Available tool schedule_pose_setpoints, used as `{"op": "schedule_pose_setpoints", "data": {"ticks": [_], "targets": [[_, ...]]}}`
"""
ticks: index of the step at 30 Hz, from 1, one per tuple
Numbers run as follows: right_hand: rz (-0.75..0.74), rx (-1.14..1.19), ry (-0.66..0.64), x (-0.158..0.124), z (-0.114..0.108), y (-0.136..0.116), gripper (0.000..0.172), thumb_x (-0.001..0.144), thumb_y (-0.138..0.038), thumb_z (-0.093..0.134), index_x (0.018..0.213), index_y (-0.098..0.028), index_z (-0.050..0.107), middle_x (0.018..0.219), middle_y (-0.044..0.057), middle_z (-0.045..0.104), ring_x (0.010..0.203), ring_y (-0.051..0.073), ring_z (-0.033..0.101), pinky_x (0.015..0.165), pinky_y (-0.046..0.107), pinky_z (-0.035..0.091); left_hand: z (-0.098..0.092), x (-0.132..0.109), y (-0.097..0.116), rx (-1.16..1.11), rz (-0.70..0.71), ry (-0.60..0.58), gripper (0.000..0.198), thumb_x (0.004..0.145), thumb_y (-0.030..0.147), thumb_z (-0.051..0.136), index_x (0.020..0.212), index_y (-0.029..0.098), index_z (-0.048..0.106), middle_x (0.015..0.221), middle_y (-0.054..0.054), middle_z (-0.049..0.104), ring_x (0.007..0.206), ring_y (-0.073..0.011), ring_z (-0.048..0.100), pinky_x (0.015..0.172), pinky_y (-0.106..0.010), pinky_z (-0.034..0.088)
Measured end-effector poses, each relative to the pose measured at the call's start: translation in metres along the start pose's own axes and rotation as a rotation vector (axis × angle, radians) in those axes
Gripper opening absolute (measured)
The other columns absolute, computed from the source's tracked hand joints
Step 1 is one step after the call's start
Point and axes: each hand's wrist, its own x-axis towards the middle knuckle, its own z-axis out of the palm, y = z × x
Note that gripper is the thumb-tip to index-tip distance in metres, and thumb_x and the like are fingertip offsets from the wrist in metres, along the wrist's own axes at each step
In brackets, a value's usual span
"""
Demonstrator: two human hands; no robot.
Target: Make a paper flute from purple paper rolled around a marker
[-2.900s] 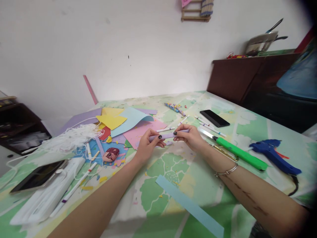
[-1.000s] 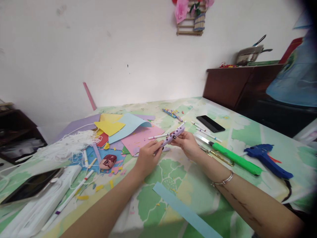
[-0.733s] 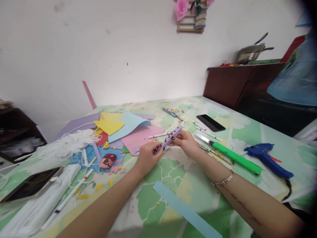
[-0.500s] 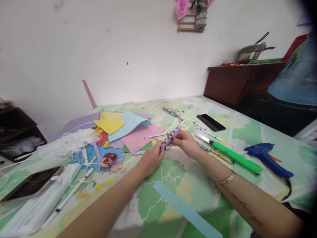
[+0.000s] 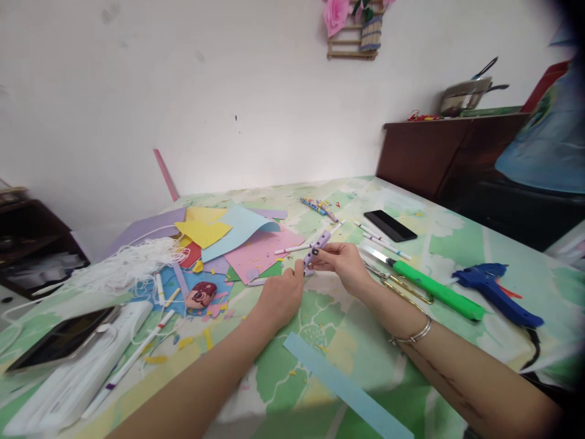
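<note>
Lilac dotted stick: The slim lilac stick (image 5: 320, 242) was held above the middle of the table, tilted, its far end raised toward the right; its near end was covered by fingers (whether it was hollow or wrapped round a core could not be told).
Left hand: The near end was gripped by the left hand (image 5: 281, 299), its fingers curled closed, with much of the grip hidden behind the knuckles.
Right hand: The stick's side was pinched between thumb and fingers of the right hand (image 5: 343, 263), close to the left fingertips.
Handling: A light, even pinch was judged best, since a paper surface could be dented or loosened; one end was best steadied while the other was worked, with the dots left unrubbed.
Blue strip: A pale blue strip (image 5: 345, 384) was seen on the near side, below the hands, well apart from the stick.
White markers: One white marker (image 5: 295, 249) was seen just beyond the hands.
Right side: Gold-handled scissors (image 5: 406, 288), a green-handled knife (image 5: 439, 291) and a blue glue gun (image 5: 500, 297) were laid out there; the blade was best avoided by the right wrist.
Far side: Other dotted sticks (image 5: 312, 206) were grouped there among scraps.
Left side: Coloured sheets (image 5: 235, 233) were spread beside tangled white cord (image 5: 132, 263).
</note>
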Motion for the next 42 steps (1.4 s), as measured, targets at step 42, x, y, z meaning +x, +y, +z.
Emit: {"op": "schedule_pose_setpoints", "data": {"ticks": [42], "targets": [[-0.185,-0.155,-0.232,0.002,-0.006,-0.004,0.026,0.065,-0.037,0.073,0.076,-0.015,0.067,0.057,-0.001,0.062,0.049,0.009,0.053,0.048,0.022,0.038,-0.009,-0.004,0.003,-2.059,-0.079,-0.445,0.030,0.087,0.047,0.047,0.077,0.020,0.038,0.052,0.011,0.024,0.035,-0.0018,0.014,0.034,-0.013,0.012]]}}
